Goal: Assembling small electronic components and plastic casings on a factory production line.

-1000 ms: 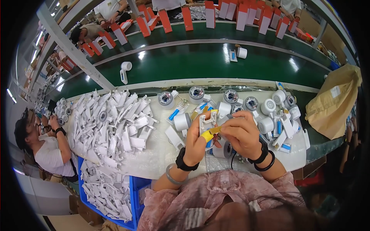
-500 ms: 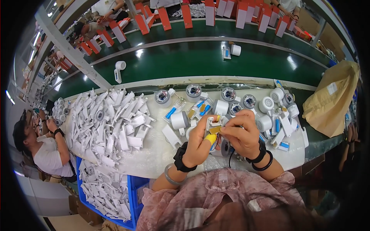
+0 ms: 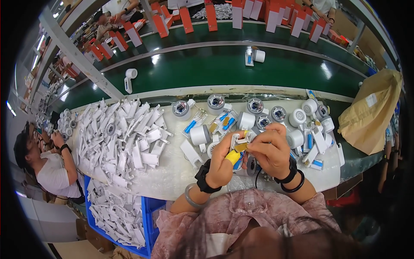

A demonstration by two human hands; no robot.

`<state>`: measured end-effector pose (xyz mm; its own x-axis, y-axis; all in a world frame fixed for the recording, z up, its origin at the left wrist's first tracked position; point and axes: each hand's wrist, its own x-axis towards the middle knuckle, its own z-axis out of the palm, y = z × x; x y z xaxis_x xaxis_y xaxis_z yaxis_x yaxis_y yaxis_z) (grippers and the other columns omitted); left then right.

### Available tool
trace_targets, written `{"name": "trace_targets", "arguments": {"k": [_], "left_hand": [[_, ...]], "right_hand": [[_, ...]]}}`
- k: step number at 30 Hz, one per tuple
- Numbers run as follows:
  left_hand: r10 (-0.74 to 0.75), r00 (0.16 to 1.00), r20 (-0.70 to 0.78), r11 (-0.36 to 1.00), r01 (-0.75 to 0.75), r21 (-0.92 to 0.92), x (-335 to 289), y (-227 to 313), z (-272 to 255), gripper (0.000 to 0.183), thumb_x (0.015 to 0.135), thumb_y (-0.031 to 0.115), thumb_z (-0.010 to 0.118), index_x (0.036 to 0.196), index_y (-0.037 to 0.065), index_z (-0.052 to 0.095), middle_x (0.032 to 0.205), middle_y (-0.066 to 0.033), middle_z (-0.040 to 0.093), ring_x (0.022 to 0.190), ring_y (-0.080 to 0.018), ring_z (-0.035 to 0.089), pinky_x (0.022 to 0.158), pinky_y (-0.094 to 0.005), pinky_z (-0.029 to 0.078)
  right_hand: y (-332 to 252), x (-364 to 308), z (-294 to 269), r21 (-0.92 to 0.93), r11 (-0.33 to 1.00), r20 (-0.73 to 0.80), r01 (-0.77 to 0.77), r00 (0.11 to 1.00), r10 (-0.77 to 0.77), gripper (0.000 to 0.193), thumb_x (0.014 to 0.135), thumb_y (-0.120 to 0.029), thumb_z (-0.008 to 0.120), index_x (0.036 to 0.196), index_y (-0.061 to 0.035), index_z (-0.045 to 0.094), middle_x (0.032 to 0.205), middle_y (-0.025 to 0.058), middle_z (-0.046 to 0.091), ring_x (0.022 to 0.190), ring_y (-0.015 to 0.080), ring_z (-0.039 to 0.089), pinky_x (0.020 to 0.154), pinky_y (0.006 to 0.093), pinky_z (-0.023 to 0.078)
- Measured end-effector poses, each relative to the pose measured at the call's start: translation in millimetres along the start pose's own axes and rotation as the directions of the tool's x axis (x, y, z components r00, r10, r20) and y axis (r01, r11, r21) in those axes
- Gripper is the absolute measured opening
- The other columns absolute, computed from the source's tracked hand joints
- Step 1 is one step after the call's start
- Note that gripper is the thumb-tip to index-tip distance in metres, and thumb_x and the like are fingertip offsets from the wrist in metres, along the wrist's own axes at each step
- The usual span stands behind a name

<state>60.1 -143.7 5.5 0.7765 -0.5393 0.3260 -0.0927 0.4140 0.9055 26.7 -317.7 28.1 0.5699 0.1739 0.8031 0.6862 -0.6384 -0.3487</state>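
In front of my chest, my left hand (image 3: 220,167) is closed around a white plastic housing (image 3: 249,136), part of which my fingers hide. Yellow covering (image 3: 233,156) wraps the thumb of that hand. My right hand (image 3: 273,152) pinches the edge of a small flat amber piece (image 3: 240,147), held against the housing. Under and behind both hands lie white round fan heads (image 3: 199,135) with handles, some showing blue cylindrical batteries (image 3: 190,126). Several heads stand with their grey-rimmed circuit side up, such as the round head (image 3: 216,102) at the back.
A large heap of white handle shells (image 3: 125,138) covers the table's left. More shells fill a blue bin (image 3: 148,228) below. Beyond runs a green conveyor belt (image 3: 185,73) carrying a few units. A brown paper bag (image 3: 371,114) stands at right. Another person (image 3: 51,168) works at left.
The units on the green belt have shifted slightly left, and the orange-and-white boxes beyond slightly right. My hands stay nearly in place, with the left thumb tilted a little differently over the amber piece.
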Motion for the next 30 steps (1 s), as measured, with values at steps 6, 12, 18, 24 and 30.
{"name": "trace_targets", "arguments": {"k": [6,12,18,24,30], "left_hand": [[-0.041,0.999,-0.004,0.998,0.041,-0.057,-4.7,-3.4,-1.2,0.048,0.085,0.005,0.047,0.132,-0.004,0.042,0.101,-0.01,0.056,0.078,-0.0114,0.056,0.061,-0.0242,0.05],[-0.005,0.999,-0.036,0.985,0.011,0.17,-7.6,-10.1,-5.3,0.052,0.08,0.008,0.062,0.127,-0.005,0.046,0.113,-0.0135,0.058,0.095,-0.0191,0.06,0.082,-0.0287,0.048],[-0.016,0.994,-0.111,0.977,0.039,0.212,-8.8,-9.4,1.1,0.05,0.081,0.009,0.068,0.125,-0.003,0.049,0.114,-0.0151,0.059,0.099,-0.0226,0.06,0.087,-0.0306,0.045],[0.106,0.99,-0.089,0.945,-0.073,0.318,-9.0,-14.5,-1.0,0.045,0.085,0.009,0.063,0.126,-0.004,0.05,0.11,-0.0155,0.06,0.094,-0.022,0.062,0.082,-0.0298,0.047],[0.255,0.965,-0.057,0.89,-0.211,0.404,-4.5,-14.2,1.3,0.041,0.087,0.01,0.061,0.124,-0.004,0.052,0.103,-0.0136,0.06,0.08,-0.0178,0.061,0.068,-0.0272,0.049]], "right_hand": [[-2.8,1.0,-1.0,-0.03,0.999,0.009,0.018,1.0,-0.018,0.027,0.069,-0.003,0.077,0.092,-0.0133,0.067,0.081,-0.0016,0.062,0.075,0.0149,0.058,0.085,0.0399,0.037],[1.9,5.1,-5.3,0.029,0.999,0.088,0.026,0.996,-0.029,0.027,0.068,-0.004,0.078,0.092,-0.0109,0.067,0.081,-0.0004,0.062,0.075,0.0156,0.057,0.085,0.0394,0.038],[3.3,4.3,-4.5,0.064,0.998,0.093,-0.003,0.996,-0.003,0.026,0.068,-0.001,0.076,0.09,-0.0102,0.066,0.08,-0.0001,0.062,0.075,0.0165,0.057,0.085,0.0392,0.039],[2.9,5.1,-5.9,0.055,0.998,0.106,-0.009,0.994,0.003,0.025,0.068,0.001,0.075,0.088,-0.01,0.066,0.08,0.0,0.061,0.074,0.0169,0.057,0.086,0.0404,0.038],[2.3,4.6,-5.9,0.045,0.999,0.116,-0.011,0.993,0.005,0.025,0.067,0.001,0.075,0.088,-0.0103,0.066,0.079,-0.0002,0.061,0.073,0.0164,0.057,0.086,0.0414,0.038]]}}
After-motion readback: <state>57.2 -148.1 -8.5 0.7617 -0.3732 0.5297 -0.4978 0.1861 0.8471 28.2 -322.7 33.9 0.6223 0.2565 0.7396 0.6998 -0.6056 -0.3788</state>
